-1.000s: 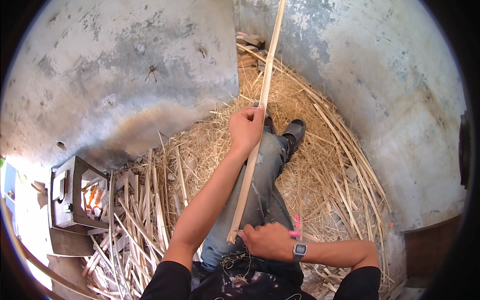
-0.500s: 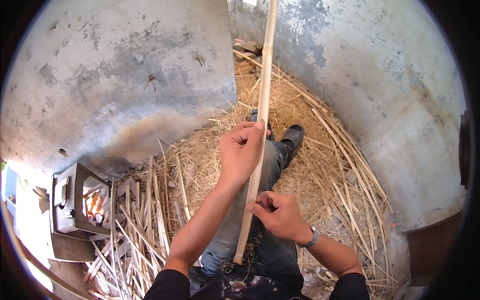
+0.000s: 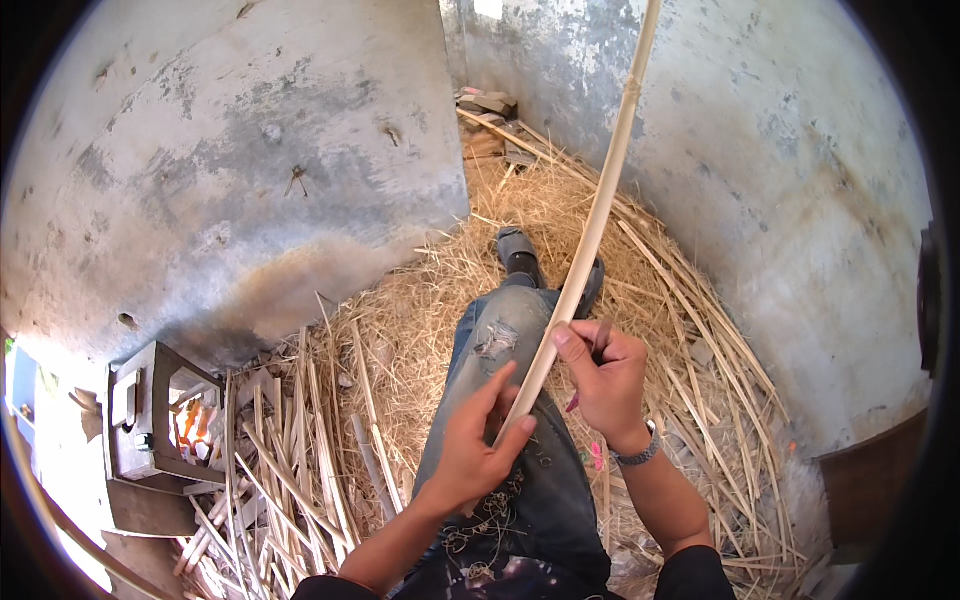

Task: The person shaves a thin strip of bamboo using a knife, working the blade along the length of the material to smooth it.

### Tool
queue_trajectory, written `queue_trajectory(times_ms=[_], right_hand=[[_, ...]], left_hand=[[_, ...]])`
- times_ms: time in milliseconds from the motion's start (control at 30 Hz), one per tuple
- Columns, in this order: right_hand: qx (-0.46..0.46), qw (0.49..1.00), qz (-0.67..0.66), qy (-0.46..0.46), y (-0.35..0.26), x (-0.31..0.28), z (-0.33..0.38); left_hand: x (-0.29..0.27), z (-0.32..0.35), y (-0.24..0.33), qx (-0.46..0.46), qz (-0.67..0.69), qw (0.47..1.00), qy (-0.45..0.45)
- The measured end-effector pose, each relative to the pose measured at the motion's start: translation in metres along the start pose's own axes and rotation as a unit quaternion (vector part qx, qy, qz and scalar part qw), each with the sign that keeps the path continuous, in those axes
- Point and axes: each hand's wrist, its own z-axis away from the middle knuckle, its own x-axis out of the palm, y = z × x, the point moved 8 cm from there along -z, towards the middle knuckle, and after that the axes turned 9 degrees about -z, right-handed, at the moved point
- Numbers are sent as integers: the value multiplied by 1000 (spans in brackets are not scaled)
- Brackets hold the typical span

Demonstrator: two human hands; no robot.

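Straw floor (image 3: pixel 640 260), concrete walls (image 3: pixel 250 180); both hands (image 3: pixel 480 450) grip a bamboo strip (image 3: pixel 590 240).

- The left hand (image 3: pixel 475 450) is bare, with no ring or glove, and the forearm is uncovered up to a dark short sleeve at the lower edge of the frame
- The right hand (image 3: pixel 605 375) is also bare; on its wrist sits a watch (image 3: pixel 638 455) with a dark grey band
- A dark shirt (image 3: pixel 500 580) with small light speckles shows at the bottom centre
- The legs wear faded blue jeans (image 3: pixel 500 370), torn at the knee, with pale curly shavings lying on the lap
- Dark shoes (image 3: pixel 520 250) with grey tops appear in the middle of the frame
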Motion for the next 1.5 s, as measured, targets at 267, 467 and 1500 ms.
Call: queue_trajectory(times_ms=[267, 467, 1500], right_hand=[[-22, 995, 88, -45, 5, -4, -6], [-120, 964, 218, -97, 11, 6, 4], [-71, 819, 538, -187, 55, 22, 4]], left_hand=[[-31, 18, -19, -97, -93, 987, -93], [-28, -35, -8, -102, -96, 987, -75], [-30, -24, -15, -32, -236, 966, -95]])
